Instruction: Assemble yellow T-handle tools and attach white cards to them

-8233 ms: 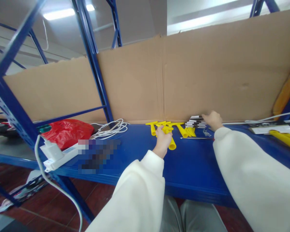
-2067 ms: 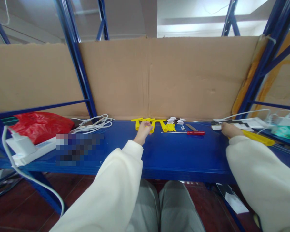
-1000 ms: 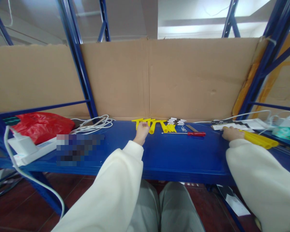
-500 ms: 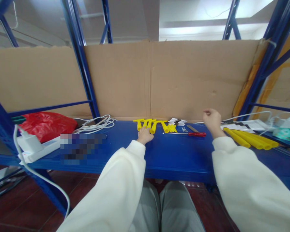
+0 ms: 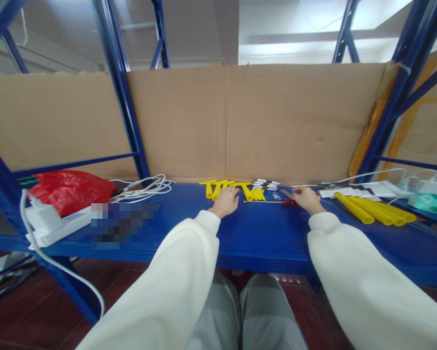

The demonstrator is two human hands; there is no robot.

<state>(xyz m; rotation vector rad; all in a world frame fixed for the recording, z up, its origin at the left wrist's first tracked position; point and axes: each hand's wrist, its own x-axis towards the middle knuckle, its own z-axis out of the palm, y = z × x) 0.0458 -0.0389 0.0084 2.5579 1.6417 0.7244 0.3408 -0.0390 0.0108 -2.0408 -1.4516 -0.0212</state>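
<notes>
My left hand (image 5: 225,202) lies palm down over the row of yellow T-shaped plastic pieces (image 5: 208,190), fingers stretched forward and covering some of them. At the right, my right hand (image 5: 307,199) has its fingers curled on the red handle of a screwdriver (image 5: 289,202), which lies flat with its shaft pointing left. The handle's right end is hidden by the hand. Just behind it is a flat grey blade-like tool (image 5: 286,194), partly hidden by the fingers. Small yellow pieces (image 5: 259,195) and tiny screws (image 5: 276,196) lie between the hands.
White-and-black sticks (image 5: 265,184) are stacked near the cardboard backing (image 5: 276,121). Long yellow tubes (image 5: 376,211) lie right on the blue shelf (image 5: 262,238). A red bag (image 5: 72,189), a white power strip (image 5: 68,226) and coiled white cable (image 5: 145,187) are left.
My right hand has come down and left from the air onto the screwdriver handle. My left hand has shifted slightly right along the yellow T-shaped pieces.
</notes>
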